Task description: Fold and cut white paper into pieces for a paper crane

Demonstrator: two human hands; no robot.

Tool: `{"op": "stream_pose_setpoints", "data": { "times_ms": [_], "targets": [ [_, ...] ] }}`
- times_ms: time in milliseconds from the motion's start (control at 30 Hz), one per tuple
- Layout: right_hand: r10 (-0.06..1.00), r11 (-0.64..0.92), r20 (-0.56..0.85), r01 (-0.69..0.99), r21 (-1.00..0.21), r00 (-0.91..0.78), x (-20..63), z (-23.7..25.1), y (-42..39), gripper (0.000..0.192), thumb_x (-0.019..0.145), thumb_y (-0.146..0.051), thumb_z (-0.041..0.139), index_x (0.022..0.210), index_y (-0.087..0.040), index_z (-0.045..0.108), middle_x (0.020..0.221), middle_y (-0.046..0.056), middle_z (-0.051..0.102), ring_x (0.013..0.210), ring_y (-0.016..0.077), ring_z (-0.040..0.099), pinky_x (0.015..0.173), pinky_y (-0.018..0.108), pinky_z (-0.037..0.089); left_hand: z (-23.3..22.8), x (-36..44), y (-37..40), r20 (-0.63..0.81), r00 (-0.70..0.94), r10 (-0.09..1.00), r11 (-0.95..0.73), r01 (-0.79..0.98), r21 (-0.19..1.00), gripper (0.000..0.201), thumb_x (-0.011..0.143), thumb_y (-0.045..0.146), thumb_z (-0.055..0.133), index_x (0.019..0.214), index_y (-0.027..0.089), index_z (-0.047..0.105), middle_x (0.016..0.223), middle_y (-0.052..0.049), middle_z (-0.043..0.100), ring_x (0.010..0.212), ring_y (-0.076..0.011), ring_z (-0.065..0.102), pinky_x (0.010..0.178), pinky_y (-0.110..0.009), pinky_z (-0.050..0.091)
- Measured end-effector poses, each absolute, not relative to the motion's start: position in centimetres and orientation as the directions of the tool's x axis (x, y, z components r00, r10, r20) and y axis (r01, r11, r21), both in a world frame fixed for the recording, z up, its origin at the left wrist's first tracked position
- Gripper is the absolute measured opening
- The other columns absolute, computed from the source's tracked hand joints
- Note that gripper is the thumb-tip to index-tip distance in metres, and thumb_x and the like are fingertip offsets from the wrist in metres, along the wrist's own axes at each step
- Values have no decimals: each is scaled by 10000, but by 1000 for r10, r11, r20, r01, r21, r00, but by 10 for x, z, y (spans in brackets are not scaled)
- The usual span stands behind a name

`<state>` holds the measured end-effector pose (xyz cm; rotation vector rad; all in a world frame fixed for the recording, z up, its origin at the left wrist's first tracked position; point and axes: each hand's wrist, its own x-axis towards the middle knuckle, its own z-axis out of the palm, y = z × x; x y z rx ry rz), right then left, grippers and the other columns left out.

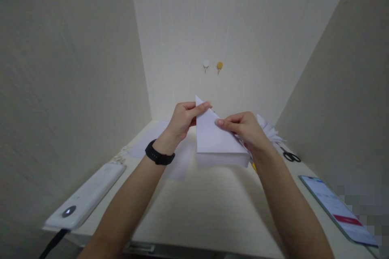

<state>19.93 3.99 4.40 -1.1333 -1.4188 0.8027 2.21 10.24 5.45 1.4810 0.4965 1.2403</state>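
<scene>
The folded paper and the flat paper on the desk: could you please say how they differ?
The folded paper is raised in the left hand and right hand; the flat paper lies on the desk. The folded paper is visibly creased; the flat paper looks smooth. Both are white.

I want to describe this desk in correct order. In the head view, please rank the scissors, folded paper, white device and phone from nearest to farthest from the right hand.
1. Folded paper: pinched in the right hand.
2. Scissors: just right of it.
3. Phone: farther right, closer to the camera.
4. White device: far left side.
</scene>
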Motion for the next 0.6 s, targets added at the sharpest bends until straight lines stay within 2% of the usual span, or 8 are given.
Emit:
{"op": "stream_pose_setpoints", "data": {
  "times_ms": [133, 400, 600],
  "targets": [
    [945, 324, 328, 206, -923, -16, 197, 40, 45, 377, 600, -488, 809, 566, -131, 690, 493, -14, 520, 461, 72, 368, 437, 238, 246, 54, 24, 106, 419, 294, 859, -320, -330, 888, 296, 613, 390, 829, 678, 121, 724, 776, -96, 730, 680, -177, 665, 649, -289, 518],
    [945, 328, 319, 221, -919, -78, 199, 37, 50, 401, 631, -510, 785, 547, -137, 663, 489, -28, 475, 477, 72, 342, 458, 248, 224, 55, 25, 107, 438, 232, 869, -349, -342, 873, 204, 622, 316, 813, 631, 137, 716, 714, -69, 722, 641, -164, 663, 631, -286, 515],
    [941, 338, 332, 204, -919, -62, 198, 38, 49, 371, 615, -489, 799, 567, -136, 694, 510, -9, 532, 486, 79, 384, 461, 243, 257, 55, 22, 108, 448, 184, 875, -367, -351, 862, 238, 619, 331, 830, 628, 128, 706, 720, -74, 719, 626, -156, 654, 606, -269, 507]
  ]
}}
